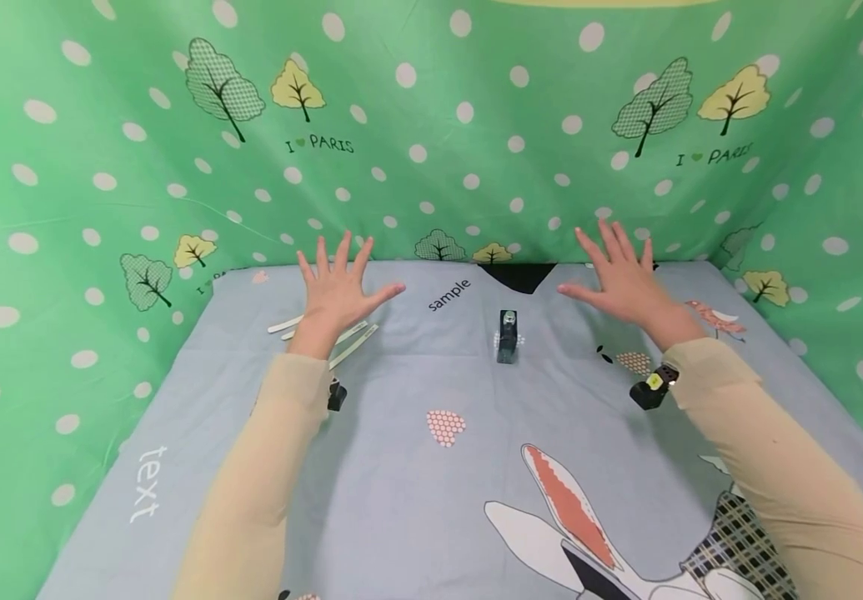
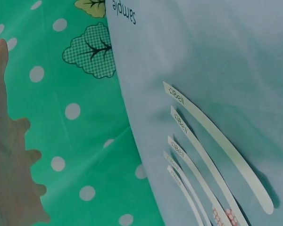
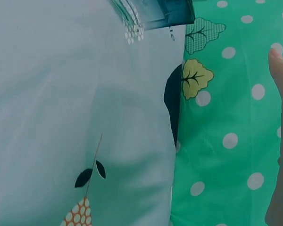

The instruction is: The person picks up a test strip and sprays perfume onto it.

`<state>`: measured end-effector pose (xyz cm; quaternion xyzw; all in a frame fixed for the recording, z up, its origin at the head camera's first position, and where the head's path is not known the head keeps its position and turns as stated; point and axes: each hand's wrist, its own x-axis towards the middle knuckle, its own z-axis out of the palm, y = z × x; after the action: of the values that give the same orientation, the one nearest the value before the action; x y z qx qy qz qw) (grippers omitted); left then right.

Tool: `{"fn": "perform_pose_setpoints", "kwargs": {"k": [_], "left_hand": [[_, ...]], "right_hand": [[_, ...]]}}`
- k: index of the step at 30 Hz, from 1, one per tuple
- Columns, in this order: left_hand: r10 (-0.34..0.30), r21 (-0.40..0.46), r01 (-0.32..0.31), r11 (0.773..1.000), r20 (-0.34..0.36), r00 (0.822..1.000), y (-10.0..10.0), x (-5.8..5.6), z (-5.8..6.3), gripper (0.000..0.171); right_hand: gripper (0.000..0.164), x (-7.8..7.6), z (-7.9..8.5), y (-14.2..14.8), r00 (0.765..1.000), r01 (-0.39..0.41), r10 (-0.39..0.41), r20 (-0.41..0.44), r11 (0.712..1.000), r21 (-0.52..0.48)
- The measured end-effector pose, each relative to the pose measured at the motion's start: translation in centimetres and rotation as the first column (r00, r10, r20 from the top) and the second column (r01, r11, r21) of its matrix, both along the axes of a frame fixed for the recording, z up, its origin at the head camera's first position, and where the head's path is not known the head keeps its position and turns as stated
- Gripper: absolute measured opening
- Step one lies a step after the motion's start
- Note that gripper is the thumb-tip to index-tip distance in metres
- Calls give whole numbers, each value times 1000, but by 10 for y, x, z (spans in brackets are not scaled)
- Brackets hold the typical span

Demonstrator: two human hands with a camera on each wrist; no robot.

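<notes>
My left hand [image 1: 332,293] is held over the far left of the cloth with its fingers spread and nothing in it. Below and beside it lie several slim white paper strips [image 1: 356,343], fanned out; in the left wrist view the nearest strip [image 2: 221,139] bears the print "Bell". On the right, my other hand [image 1: 622,285] hovers with fingers likewise spread, holding nothing. Between the hands stands a small dark blue bottle [image 1: 507,343], glassy, with a light top. Part of that bottle [image 3: 172,12] appears at the upper edge of the right wrist view.
A grey-blue printed cloth [image 1: 393,475] covers the table. Green polka-dot fabric [image 1: 431,100] hangs behind and along both sides. A black wrist camera [image 1: 652,390] sits under the right wrist, and another [image 1: 337,395] under the left.
</notes>
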<state>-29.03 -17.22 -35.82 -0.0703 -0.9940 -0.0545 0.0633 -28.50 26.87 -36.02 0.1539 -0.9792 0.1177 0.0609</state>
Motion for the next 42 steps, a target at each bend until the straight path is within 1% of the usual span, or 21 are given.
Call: {"fn": "perform_pose_setpoints", "kwargs": {"k": [3, 9, 13, 19, 24, 30, 36, 42], "left_hand": [[2, -3, -2, 1000, 0, 1000, -1, 2, -1, 104], [2, 5, -2, 1000, 6, 1000, -1, 6, -2, 104], [0, 12, 0, 1000, 2, 1000, -2, 9, -4, 104], [-1, 17, 1, 1000, 8, 1000, -3, 12, -5, 102], [-3, 23, 3, 1000, -2, 1000, -5, 15, -9, 103], [-5, 24, 5, 1000, 4, 1000, -6, 19, -13, 104], [-17, 39, 17, 999, -1, 1000, -7, 24, -16, 104], [-13, 54, 13, 998, 9, 1000, -9, 29, -17, 104]], "right_hand": [[98, 1, 0, -4, 1000, -3, 3, -6, 1000, 14], [98, 6, -1, -11, 1000, -12, 12, 12, 1000, 8], [97, 7, -5, -13, 1000, -15, 15, 9, 1000, 16], [96, 8, -10, -15, 1000, -21, 21, 7, 1000, -4], [95, 10, -13, -18, 999, -33, 33, 16, 999, -13], [95, 13, -18, -23, 999, -45, 46, 28, 999, -17], [96, 14, -23, -29, 997, -79, 80, 20, 995, -59], [99, 16, -29, -37, 994, -109, 111, 21, 989, -96]]}}
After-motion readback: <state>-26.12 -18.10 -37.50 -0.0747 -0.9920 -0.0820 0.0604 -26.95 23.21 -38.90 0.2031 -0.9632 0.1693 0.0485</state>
